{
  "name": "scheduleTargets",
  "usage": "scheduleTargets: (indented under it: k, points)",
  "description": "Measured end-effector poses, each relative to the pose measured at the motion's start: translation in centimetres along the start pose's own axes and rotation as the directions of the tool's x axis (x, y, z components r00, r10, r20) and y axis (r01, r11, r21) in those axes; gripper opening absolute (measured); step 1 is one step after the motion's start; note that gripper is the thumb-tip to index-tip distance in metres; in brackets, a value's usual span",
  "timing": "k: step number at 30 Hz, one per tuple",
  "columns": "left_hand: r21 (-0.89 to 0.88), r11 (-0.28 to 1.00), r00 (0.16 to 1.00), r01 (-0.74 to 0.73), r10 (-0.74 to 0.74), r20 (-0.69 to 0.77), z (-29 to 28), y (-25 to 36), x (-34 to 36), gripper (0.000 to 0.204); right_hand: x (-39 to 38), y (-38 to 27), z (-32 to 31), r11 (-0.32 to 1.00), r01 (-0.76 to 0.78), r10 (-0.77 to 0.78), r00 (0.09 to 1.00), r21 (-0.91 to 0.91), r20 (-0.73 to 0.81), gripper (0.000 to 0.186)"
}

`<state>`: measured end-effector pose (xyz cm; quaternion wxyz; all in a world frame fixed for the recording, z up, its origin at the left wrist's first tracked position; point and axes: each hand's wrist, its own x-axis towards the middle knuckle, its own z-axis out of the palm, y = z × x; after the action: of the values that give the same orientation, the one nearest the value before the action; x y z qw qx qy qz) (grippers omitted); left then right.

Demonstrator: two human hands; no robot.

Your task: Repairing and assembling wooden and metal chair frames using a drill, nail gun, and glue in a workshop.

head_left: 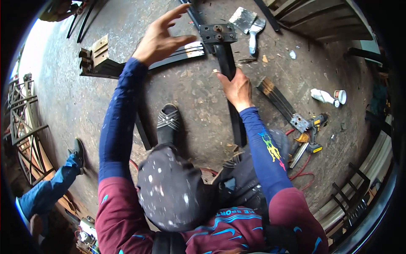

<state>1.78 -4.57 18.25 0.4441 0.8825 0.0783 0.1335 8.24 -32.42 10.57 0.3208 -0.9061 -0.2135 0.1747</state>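
We look down at a long black bar [226, 61] in front of the person, just right of the middle. It points away from the body, almost straight, with its far end leaning a little to the left. On that far end is a flat dark plate [227, 34], which goes across the bar from side to side, and we see two bolts [218, 28] on it. The right hand [237, 89] has its fingers wrapped around the bar, below the plate, with the thumb on the left side. The left hand [160, 41] holds nothing. Its fingers are spread wide, and its thumb points right, at the plate. We see a small gap there, so the plate is just to the right of that thumb. The left hand is nearer to the plate, and the right hand is the one on the bar. Past the plate, to the right, we see a flat scraper [242, 19] and a brush-like tool [255, 31] smeared with white, but we cannot tell just what that tool is. To the right of the right hand lies a shorter dark bar [277, 99], and near its close end is a yellow and black drill [316, 131].
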Motion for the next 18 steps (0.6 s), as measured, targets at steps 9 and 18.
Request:
scheduleTargets:
  k: [9, 18]
  points:
    - [0.453, 0.889, 0.990, 0.065, -0.115, 0.083, 5.1, -14.5, -3.8, 0.086, -1.0, 1.7, 0.9, 0.981, -0.154, 0.159, 0.986, -0.117, 0.039, 0.045]
    - [0.280, 0.956, 0.996, -0.085, 0.076, 0.045, 9.5, -13.5, -10.2, 0.077, -4.9, 3.1, 1.3, 0.923, -0.299, 0.299, 0.953, -0.242, -0.036, 0.059]
